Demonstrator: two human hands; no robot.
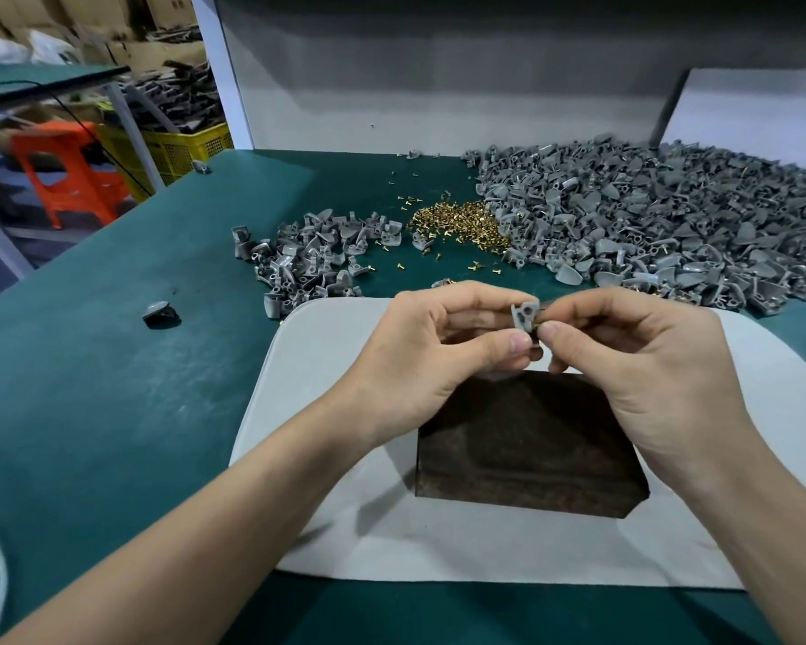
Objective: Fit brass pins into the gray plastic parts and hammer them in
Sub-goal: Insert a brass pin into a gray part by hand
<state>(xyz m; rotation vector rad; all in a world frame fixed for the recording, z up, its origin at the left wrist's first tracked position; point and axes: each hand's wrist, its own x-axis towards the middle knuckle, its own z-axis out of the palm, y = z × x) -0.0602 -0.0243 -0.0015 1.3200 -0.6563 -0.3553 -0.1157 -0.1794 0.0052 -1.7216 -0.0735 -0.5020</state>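
Clearly the step in hand is fitting. The left hand pinches a gray part between thumb and forefinger, fingers curled narrow round it, raised above the block. The right hand meets it from the other side, thumb and forefinger closed tight on what looks like a pin at the part's edge, though it is too small to be sure.

The part looks light and stiff, a moulded wedge with a small round hole. It should not bend, yet its smooth faces may slip, so I would hold it by the outer edges, clear of the hole. A pin is tiny, hard and apt to roll or drop; it seems best pinched by the head, shank toward the hole. The block below the fingers looks heavy and hard, a fit anvil for the hammering.

Nothing on the table sits in a container. Straight beyond the fingertips loose pins lie heaped. Beyond and right of the right fingers spreads a large heap of parts. Beyond and left of the left fingers is a smaller heap, and whether those carry pins I cannot tell. A pale mat lies beneath both hands, under the block. Far left of the fingers, off the table, a yellow crate holds dark pieces too dim to name.
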